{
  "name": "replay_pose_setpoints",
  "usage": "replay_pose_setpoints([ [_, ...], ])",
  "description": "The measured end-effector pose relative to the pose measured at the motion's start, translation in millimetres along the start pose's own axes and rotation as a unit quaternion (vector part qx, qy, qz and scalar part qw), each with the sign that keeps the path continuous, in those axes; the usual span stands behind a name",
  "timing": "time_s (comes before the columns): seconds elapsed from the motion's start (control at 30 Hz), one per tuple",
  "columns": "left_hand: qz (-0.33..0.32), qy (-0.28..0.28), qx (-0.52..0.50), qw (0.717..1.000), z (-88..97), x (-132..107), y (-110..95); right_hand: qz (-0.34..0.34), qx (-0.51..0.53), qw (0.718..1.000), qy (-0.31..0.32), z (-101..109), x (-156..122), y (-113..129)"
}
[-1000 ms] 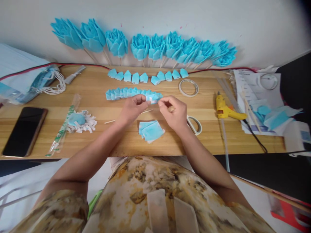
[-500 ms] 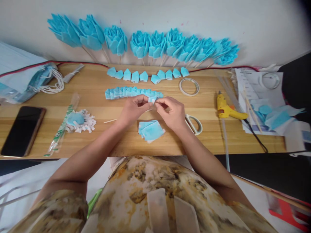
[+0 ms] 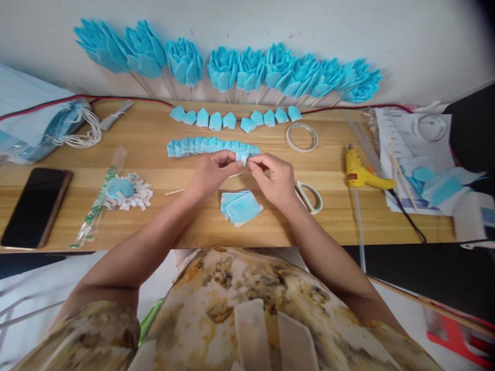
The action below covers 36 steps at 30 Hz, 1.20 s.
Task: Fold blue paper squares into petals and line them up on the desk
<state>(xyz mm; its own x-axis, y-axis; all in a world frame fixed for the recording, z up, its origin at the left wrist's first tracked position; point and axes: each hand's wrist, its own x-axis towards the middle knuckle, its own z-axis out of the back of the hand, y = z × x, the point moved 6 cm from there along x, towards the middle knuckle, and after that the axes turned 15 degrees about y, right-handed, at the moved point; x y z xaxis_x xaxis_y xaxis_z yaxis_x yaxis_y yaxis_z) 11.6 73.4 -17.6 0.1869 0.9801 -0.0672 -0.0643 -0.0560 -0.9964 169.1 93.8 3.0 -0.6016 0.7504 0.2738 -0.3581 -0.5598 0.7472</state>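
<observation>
Between my hands is a small folded blue fabric piece [image 3: 242,156] with a white patch facing me. My left hand [image 3: 214,172] pinches its left side between thumb and fingers. At its right edge my right hand [image 3: 273,178] is closed in a pinch; its fingertips partly hide the piece. Just behind lies a row of overlapping folded blue petals [image 3: 193,146], and further back a row of separate pointed petals [image 3: 215,121]. Below my hands rests a stack of flat blue fabric pieces [image 3: 243,207]. White-handled scissors [image 3: 316,200] lie partly under my right hand.
Blue flowers on sticks [image 3: 222,69] lean against the wall. A tape roll [image 3: 301,137] and yellow glue gun [image 3: 358,170] lie to the right. On the left are a phone [image 3: 36,206], a pile of white scraps [image 3: 139,193] and a bag of masks [image 3: 38,129].
My right fingertips have shifted very slightly at the blue piece, showing a little more of its white patch. Otherwise the hands and table items stay in place.
</observation>
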Motion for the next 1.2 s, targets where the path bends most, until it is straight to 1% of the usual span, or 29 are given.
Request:
replay_pose_setpoints([
  [0.2,-0.005,0.002,0.002,1.000,-0.3,0.3,2.2,0.000,-0.002,1.000,-0.008,-0.7,-0.7,-0.7],
  [0.3,-0.009,0.003,-0.001,1.000,-0.5,0.1,0.6,-0.012,0.009,1.000,-0.013,-0.1,-1.0,-1.2],
  [0.4,0.001,0.002,-0.019,1.000,0.1,-0.7,-2.2,-0.053,0.084,0.995,-0.004,1.5,-0.8,-6.4],
  [0.47,0.015,0.001,-0.040,0.999,0.9,-1.5,-2.8,-0.081,0.154,0.985,-0.009,3.2,-0.5,-12.4],
  [0.57,0.023,0.008,-0.073,0.997,0.7,-2.1,-2.4,-0.094,0.238,0.966,-0.027,3.4,1.5,-21.6],
  [0.6,0.022,0.011,-0.081,0.996,0.2,-2.2,-2.0,-0.097,0.263,0.960,-0.019,0.9,2.8,-24.5],
  [0.67,0.022,0.015,-0.089,0.996,-1.2,-2.5,-0.9,-0.102,0.307,0.946,0.020,-7.5,5.1,-28.2],
  [0.73,0.028,0.022,-0.084,0.996,-3.5,-2.9,0.3,-0.101,0.331,0.937,0.050,-13.9,5.9,-28.5],
  [0.8,0.034,0.032,-0.072,0.996,-6.1,-3.4,0.0,-0.094,0.332,0.937,0.054,-15.1,5.4,-26.8],
  [0.93,0.033,0.050,-0.051,0.997,-9.2,-4.3,-3.5,-0.085,0.306,0.947,0.044,-11.8,3.8,-23.9],
  [1.1,0.022,0.065,-0.075,0.995,-9.9,-2.9,-5.4,-0.067,0.255,0.964,0.035,-9.6,4.2,-23.2],
  [1.2,0.009,0.079,-0.041,0.996,-10.5,-1.9,-6.0,-0.071,0.228,0.970,0.042,-11.2,4.0,-22.0],
])
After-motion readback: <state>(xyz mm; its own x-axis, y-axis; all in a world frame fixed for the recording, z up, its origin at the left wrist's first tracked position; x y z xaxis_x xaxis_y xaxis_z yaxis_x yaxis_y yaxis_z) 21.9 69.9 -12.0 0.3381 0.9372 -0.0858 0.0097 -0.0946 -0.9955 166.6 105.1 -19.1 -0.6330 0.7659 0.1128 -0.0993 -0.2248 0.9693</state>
